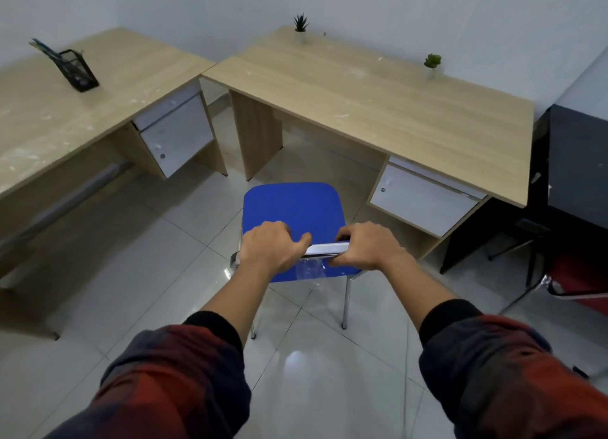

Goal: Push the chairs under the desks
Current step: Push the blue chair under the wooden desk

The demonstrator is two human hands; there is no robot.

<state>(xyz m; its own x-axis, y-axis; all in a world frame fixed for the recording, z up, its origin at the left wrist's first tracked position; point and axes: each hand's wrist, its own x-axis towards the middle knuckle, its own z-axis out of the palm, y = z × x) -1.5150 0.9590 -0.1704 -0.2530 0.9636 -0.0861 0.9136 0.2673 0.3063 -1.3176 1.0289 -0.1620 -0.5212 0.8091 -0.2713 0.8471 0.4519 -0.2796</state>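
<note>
Dim, soft focus (edges warped)

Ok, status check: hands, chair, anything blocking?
Left hand and right hand both grip the backrest rail. Blue chair short of the desk, not yet under. Kneehole looks clear.

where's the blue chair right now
Centre of the head view, the blue chair stands on the tiled floor before the right-hand desk's opening, not yet under it.
</note>
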